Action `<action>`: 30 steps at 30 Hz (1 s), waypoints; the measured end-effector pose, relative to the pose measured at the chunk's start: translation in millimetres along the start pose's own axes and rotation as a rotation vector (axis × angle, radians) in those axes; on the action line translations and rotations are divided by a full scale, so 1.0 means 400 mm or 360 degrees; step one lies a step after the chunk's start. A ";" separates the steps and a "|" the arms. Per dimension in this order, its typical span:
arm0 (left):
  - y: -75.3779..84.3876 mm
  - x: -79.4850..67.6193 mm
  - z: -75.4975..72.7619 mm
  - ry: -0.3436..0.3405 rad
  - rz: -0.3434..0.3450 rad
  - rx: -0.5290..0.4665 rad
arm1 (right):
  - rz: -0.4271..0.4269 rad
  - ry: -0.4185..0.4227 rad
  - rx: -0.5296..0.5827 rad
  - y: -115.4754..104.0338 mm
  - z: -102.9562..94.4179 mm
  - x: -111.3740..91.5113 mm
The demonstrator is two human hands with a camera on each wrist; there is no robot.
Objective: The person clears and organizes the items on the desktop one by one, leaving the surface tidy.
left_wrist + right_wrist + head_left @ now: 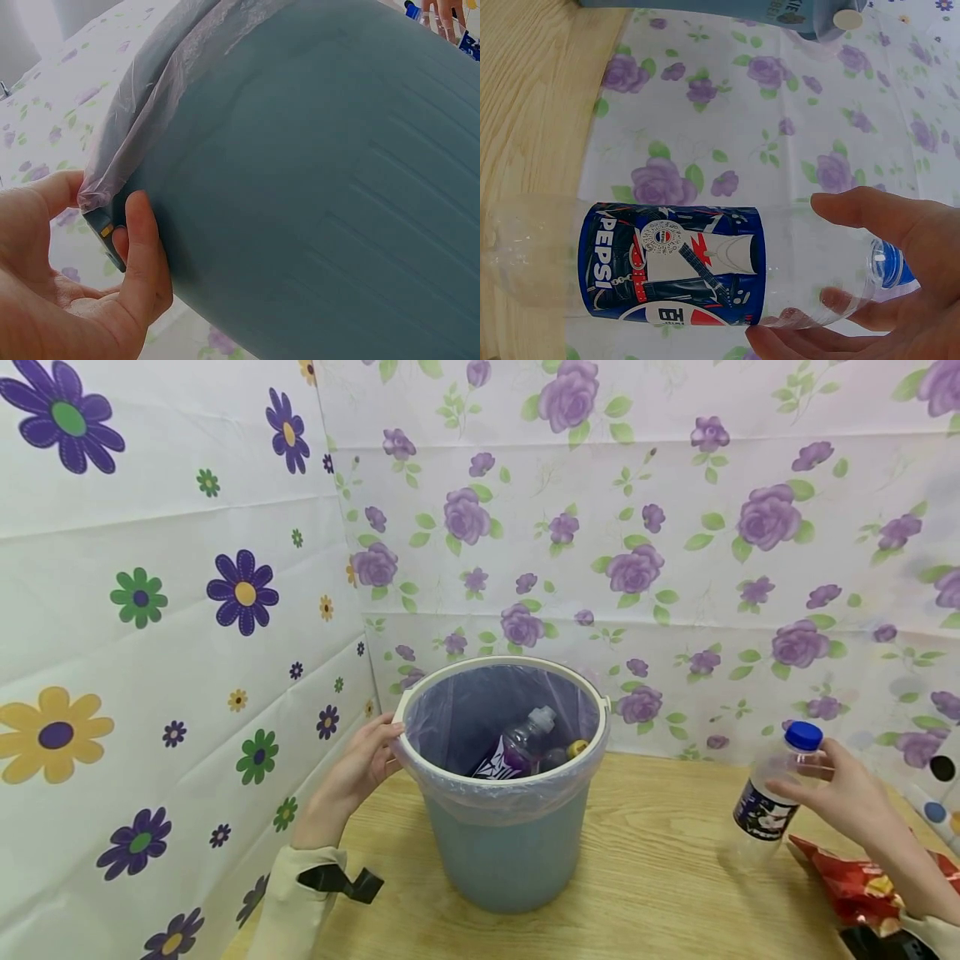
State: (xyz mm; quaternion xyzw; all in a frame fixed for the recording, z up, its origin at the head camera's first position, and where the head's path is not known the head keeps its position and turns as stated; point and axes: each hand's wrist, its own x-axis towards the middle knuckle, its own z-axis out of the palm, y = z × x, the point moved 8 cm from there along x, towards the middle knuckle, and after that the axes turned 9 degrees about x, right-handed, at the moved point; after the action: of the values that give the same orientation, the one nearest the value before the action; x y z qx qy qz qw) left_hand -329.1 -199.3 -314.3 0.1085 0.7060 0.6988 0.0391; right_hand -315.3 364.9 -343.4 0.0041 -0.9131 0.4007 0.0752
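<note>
A blue-grey trash bin (pixel 510 852), lined with a clear plastic bag (pixel 161 97) folded over its rim, stands upright on the table. My left hand (pixel 356 772) grips the bin's left rim, its thumb over the edge and its fingers (pixel 142 255) against the outer side. To the right, my right hand (pixel 843 793) holds an empty clear Pepsi bottle (pixel 675 262) by its upper part, just below the blue cap (pixel 803 735). The bottle is nearly upright, its base close to the tabletop. Inside the bin lies a dark-labelled bottle (pixel 517 747) with a pale cap.
A crumpled red snack bag (pixel 847 881) lies under my right forearm, right beside the Pepsi bottle. A small yellow item (pixel 577 749) is also in the bin. Flower-patterned sheets (pixel 525 527) hang behind and to the left of the wooden table (pixel 652 860).
</note>
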 end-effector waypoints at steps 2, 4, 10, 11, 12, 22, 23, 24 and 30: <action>-0.001 0.000 -0.001 0.0004 -0.0004 -0.0001 | -0.0016 0.0027 0.0011 -0.011 -0.002 -0.001; -0.002 0.000 -0.001 0.0008 -0.0009 0.0001 | -0.0034 0.0053 0.0025 -0.024 -0.004 -0.001; -0.004 -0.001 -0.001 0.0010 -0.0018 -0.0002 | -0.0094 0.0115 0.0072 -0.068 -0.010 -0.006; -0.003 0.000 -0.001 0.0010 -0.0019 -0.0004 | -0.0107 0.0130 0.0075 -0.076 -0.011 -0.007; -0.003 0.000 -0.001 0.0009 -0.0021 -0.0003 | -0.0131 0.0144 0.0082 -0.084 -0.014 -0.008; 0.001 -0.001 0.001 0.0013 -0.0030 0.0022 | -0.0521 0.0457 0.0282 -0.198 -0.060 -0.030; 0.002 -0.001 0.001 0.0012 -0.0031 0.0023 | -0.0551 0.0487 0.0303 -0.210 -0.065 -0.033; 0.002 -0.001 0.001 0.0012 -0.0032 0.0023 | -0.0571 0.0514 0.0322 -0.221 -0.068 -0.036; 0.000 -0.001 0.000 0.0012 -0.0037 0.0028 | -0.0655 0.0616 0.0396 -0.282 -0.080 -0.050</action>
State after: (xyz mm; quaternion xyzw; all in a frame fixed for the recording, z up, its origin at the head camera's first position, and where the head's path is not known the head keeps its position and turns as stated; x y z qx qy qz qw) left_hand -328.9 -199.4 -314.2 0.0980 0.7134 0.6925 0.0436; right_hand -283.7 310.7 -242.5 0.1217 -0.8057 0.4792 0.3262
